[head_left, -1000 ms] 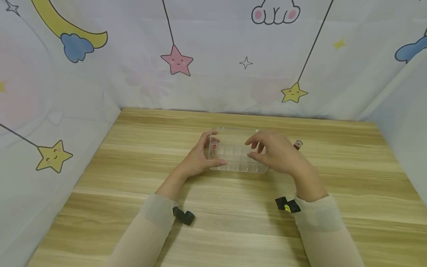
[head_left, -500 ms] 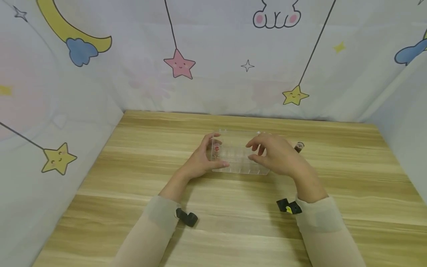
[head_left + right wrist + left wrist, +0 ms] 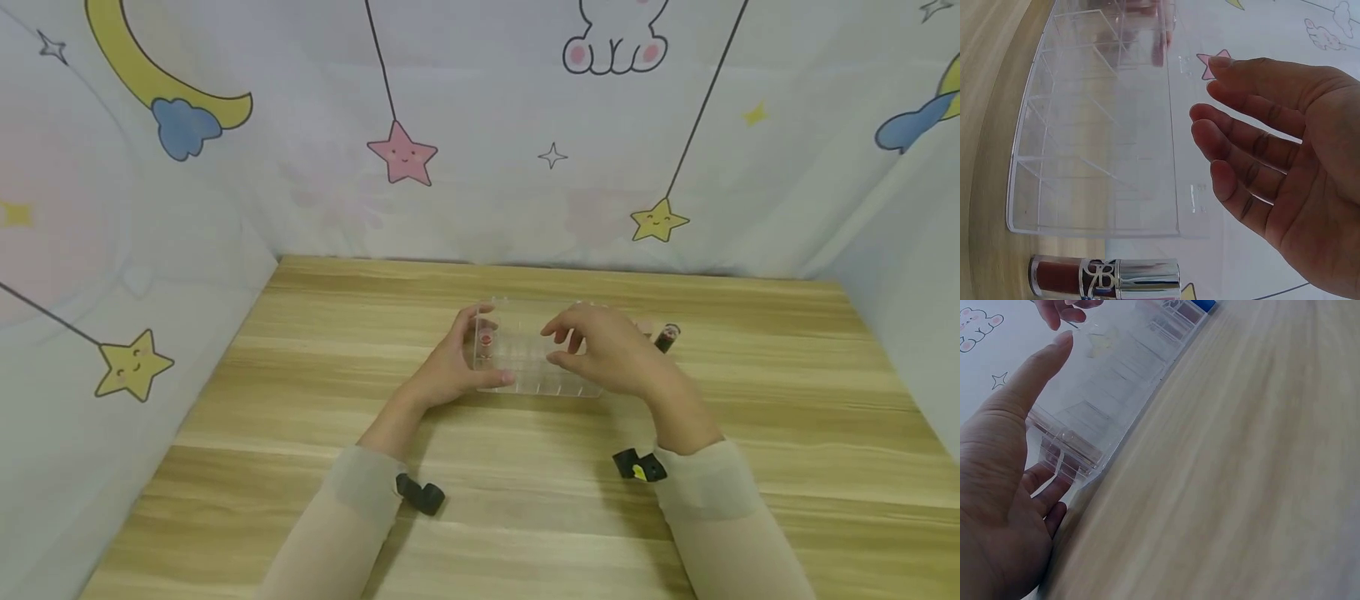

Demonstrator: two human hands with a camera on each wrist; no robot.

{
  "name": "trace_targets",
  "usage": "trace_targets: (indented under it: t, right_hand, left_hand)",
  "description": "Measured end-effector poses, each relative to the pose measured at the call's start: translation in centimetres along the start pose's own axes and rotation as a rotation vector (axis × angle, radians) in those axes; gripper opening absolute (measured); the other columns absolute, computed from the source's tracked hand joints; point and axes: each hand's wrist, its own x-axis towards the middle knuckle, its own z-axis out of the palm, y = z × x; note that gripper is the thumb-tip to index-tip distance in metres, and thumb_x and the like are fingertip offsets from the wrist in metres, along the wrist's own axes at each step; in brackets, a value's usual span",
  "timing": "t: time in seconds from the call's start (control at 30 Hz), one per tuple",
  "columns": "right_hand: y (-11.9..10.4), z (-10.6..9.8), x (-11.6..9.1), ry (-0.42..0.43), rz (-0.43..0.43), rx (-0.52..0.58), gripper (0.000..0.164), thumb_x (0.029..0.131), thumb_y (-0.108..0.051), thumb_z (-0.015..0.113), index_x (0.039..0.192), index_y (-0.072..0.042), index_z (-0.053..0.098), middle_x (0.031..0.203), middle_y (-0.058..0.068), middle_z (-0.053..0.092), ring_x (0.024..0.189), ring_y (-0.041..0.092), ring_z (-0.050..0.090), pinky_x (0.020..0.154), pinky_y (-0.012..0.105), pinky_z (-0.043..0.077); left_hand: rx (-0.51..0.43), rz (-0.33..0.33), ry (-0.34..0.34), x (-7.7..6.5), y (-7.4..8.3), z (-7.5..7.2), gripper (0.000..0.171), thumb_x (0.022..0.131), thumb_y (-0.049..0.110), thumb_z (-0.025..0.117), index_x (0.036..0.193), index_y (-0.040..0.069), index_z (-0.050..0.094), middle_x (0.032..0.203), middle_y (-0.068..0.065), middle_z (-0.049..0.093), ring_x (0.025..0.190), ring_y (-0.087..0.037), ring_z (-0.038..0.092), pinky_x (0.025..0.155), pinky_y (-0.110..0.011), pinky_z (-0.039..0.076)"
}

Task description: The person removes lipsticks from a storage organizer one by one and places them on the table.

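A clear plastic divided organizer [image 3: 536, 354] stands on the table; its row of compartments shows in the right wrist view. My left hand [image 3: 453, 362] grips its left end, thumb along the front and the other fingers behind. Inside that end compartment stands a small tube with a red spot on top [image 3: 486, 340]. Over the organizer's right part hovers my right hand [image 3: 607, 350], fingers loosely bent and nothing between them. Beside the organizer's right end is a lip gloss tube [image 3: 1104, 278] with a dark red body and a silver cap.
The wood-grain table [image 3: 517, 517] reaches to a white cloth backdrop [image 3: 487, 200] printed with stars, a moon and a rabbit. More cloth hangs at the left and right sides. Black wrist cameras [image 3: 420, 494] sit on both sleeves.
My right hand has shifted slightly left over the organizer, so more of the lip gloss tube shows behind it. The left hand keeps its hold. The head view has tilted a little.
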Motion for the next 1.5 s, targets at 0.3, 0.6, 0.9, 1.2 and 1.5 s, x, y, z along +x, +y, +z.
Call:
trace_targets:
  t: [0.3,0.6,0.9,1.2,1.5]
  right_hand:
    - [-0.6,0.5,0.9,-0.002,-0.025,0.006,0.028,0.092,-0.018,0.080,0.119,-0.011,0.074,0.107,0.005,0.075,0.089,0.017,0.066,0.078,0.036,0.055]
    - [-1.3,1.2,2.4,-0.035,-0.019,0.007,0.031,0.094,-0.021,0.078,0.122,-0.011,0.072,0.109,0.005,0.075,0.093,0.017,0.068,0.076,0.034,0.056]
    - [-1.6,1.8,3.3,-0.054,-0.023,0.032,0.034,0.095,-0.020,0.076,0.126,-0.007,0.070,0.113,0.009,0.074,0.097,0.021,0.068,0.081,0.037,0.057]
    - [-2.0,2.7,4.2,-0.047,-0.041,0.035,0.040,0.095,-0.020,0.076,0.132,-0.007,0.068,0.123,0.011,0.073,0.101,0.025,0.070,0.085,0.041,0.058]
    - [-2.3,3.6,4.9,-0.046,-0.074,0.041,0.039,0.096,-0.019,0.074,0.133,-0.008,0.067,0.128,0.007,0.071,0.104,0.023,0.069,0.086,0.040,0.058]
  left_hand:
    - [-0.002,0.003,0.001,-0.2,0.3,0.0,0.108,0.075,0.040,0.095,0.158,0.031,0.026,0.148,0.000,0.052,0.141,-0.024,0.048,0.117,-0.063,0.034]
    - [0.000,0.007,0.004,-0.2,0.0,0.0,0.107,0.075,0.037,0.095,0.158,0.030,0.027,0.150,-0.001,0.052,0.142,-0.026,0.047,0.117,-0.065,0.033]
    - [-0.009,-0.005,-0.008,-0.1,-0.1,-0.1,0.103,0.076,0.040,0.094,0.155,0.038,0.028,0.148,0.003,0.051,0.139,-0.025,0.049,0.116,-0.064,0.035]
    - [-0.019,0.003,-0.013,-0.2,-0.1,-0.1,0.100,0.077,0.038,0.094,0.152,0.046,0.029,0.147,0.005,0.051,0.139,-0.022,0.048,0.117,-0.064,0.033]
    - [-0.008,-0.010,-0.019,-0.3,0.0,-0.2,0.098,0.077,0.039,0.093,0.149,0.051,0.029,0.152,0.005,0.047,0.141,-0.023,0.046,0.118,-0.067,0.030]
